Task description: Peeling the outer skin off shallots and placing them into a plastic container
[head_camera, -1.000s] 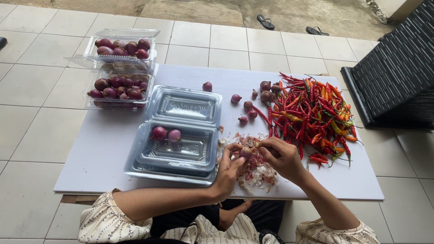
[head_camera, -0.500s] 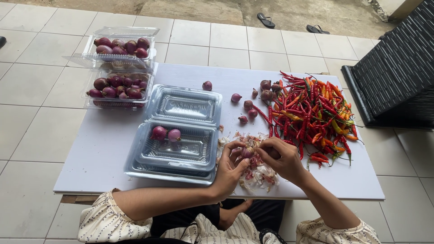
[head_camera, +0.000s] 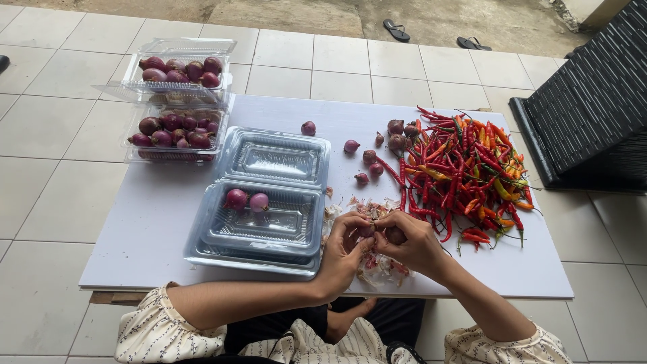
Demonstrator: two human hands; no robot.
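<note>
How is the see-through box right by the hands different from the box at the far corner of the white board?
The near box holds only two peeled shallots; the far box is heaped with many. The near box sits in a stack of like trays with its lid laid open flat; the far box rests on top of another filled box. The near box lies beside the left hand; the far box is well away from both hands. Both are clear plastic clamshells.

A home porch or patio is shown. A tiled floor [head_camera: 54,195], sandals [head_camera: 395,29] and a low white board [head_camera: 168,222] are seen.
</note>
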